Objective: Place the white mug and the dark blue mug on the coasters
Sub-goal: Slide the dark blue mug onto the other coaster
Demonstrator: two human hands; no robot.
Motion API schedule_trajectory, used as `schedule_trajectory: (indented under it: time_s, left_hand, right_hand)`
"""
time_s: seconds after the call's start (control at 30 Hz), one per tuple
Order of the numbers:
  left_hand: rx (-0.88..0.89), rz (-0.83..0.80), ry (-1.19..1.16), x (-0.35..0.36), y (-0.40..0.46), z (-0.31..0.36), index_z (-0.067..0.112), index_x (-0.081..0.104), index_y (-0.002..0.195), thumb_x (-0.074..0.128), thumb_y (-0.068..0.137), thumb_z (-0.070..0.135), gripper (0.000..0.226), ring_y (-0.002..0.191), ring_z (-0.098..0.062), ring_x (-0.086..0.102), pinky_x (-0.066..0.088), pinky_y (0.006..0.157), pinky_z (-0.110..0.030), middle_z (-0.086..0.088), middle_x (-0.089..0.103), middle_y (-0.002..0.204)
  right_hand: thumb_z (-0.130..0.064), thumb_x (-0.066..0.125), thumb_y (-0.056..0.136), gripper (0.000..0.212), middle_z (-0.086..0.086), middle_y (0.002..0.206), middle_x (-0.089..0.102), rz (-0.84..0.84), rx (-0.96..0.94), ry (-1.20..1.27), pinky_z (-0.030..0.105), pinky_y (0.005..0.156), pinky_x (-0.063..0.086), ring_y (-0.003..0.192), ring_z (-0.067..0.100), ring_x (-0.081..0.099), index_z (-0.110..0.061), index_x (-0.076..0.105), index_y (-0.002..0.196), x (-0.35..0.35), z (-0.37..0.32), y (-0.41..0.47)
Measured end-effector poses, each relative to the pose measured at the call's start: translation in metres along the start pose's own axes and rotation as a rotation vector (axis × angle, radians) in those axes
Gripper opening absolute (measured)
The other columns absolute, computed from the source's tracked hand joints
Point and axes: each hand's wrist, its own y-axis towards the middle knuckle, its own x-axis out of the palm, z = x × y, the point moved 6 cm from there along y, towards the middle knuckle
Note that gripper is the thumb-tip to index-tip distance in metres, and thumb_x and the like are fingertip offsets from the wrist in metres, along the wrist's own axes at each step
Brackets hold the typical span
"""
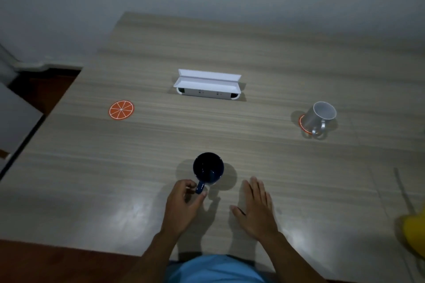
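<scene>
Left hand [184, 202] apparently pinches dark blue mug [208, 169] handle.

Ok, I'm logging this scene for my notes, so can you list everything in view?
dark blue mug: 1, dark blue, near table edge, centre.
white mug: 1, white, right side, on a coaster.
free coaster: 1, orange slice pattern, left side, bare.
covered coaster: 1, orange rim showing under white mug.
white box: 1, white, open, table centre.
yellow object: 1, yellow, right edge, unclear.
table: 1, pale wood grain.
left hand: pinching dark mug's handle.
right hand: flat, open, on table.
</scene>
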Motion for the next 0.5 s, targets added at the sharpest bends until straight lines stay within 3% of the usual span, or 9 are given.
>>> schedule_trajectory:
  time_s: [0.1, 0.2, 0.27, 0.33, 0.5]
  left_hand:
    - [0.042, -0.002, 0.008, -0.001, 0.001, 0.005, 0.024, 0.065, 0.096, 0.079, 0.089, 0.020, 0.016, 0.090, -0.007, 0.066, 0.059, 0.077, -0.030, 0.002, 0.068, 0.101]
    - [0.086, 0.020, -0.011, -0.003, 0.000, 0.011, 0.032, 0.063, 0.101, 0.076, 0.091, 0.014, 0.024, 0.095, -0.005, 0.066, 0.056, 0.074, -0.019, 0.006, 0.068, 0.105]
    - [0.113, 0.062, -0.022, -0.006, 0.004, 0.013, 0.027, 0.066, 0.098, 0.075, 0.092, 0.011, 0.020, 0.094, -0.006, 0.068, 0.055, 0.073, -0.014, 0.004, 0.067, 0.104]
    - [0.120, 0.091, -0.030, -0.008, 0.010, 0.015, 0.017, 0.069, 0.089, 0.075, 0.092, 0.011, 0.009, 0.090, -0.010, 0.069, 0.056, 0.073, -0.015, -0.001, 0.067, 0.099]
    - [0.039, -0.025, -0.045, -0.004, 0.017, 0.012, 0.014, 0.076, 0.079, 0.076, 0.091, 0.017, 0.013, 0.090, -0.005, 0.067, 0.057, 0.080, -0.016, -0.002, 0.068, 0.100]
  right_hand:
    - [-0.064, 0.043, 0.099, 0.094, 0.003, 0.172, -0.024, -0.008, 0.000, -0.028, 0.045, 0.129, -0.008, 0.158, 0.024, -0.024, -0.022, -0.008, 0.166, -0.001, -0.002, 0.000]
    - [-0.064, 0.043, 0.099, 0.093, 0.003, 0.173, -0.023, -0.013, 0.006, -0.034, 0.045, 0.130, -0.008, 0.158, 0.024, -0.024, -0.021, -0.007, 0.166, -0.003, -0.004, -0.001]
    - [-0.064, 0.043, 0.099, 0.094, 0.004, 0.173, -0.023, -0.012, 0.017, -0.031, 0.046, 0.130, -0.008, 0.158, 0.025, -0.024, -0.020, -0.007, 0.166, -0.003, -0.006, -0.001]
    - [-0.065, 0.044, 0.098, 0.096, 0.005, 0.173, -0.022, -0.004, 0.041, -0.015, 0.048, 0.130, -0.007, 0.158, 0.024, -0.024, -0.019, -0.006, 0.166, -0.001, -0.009, -0.001]
    - [-0.067, 0.045, 0.098, 0.094, 0.005, 0.175, -0.012, 0.039, 0.049, 0.027, 0.050, 0.130, -0.004, 0.160, 0.023, -0.018, -0.019, 0.003, 0.166, 0.001, -0.020, 0.003]
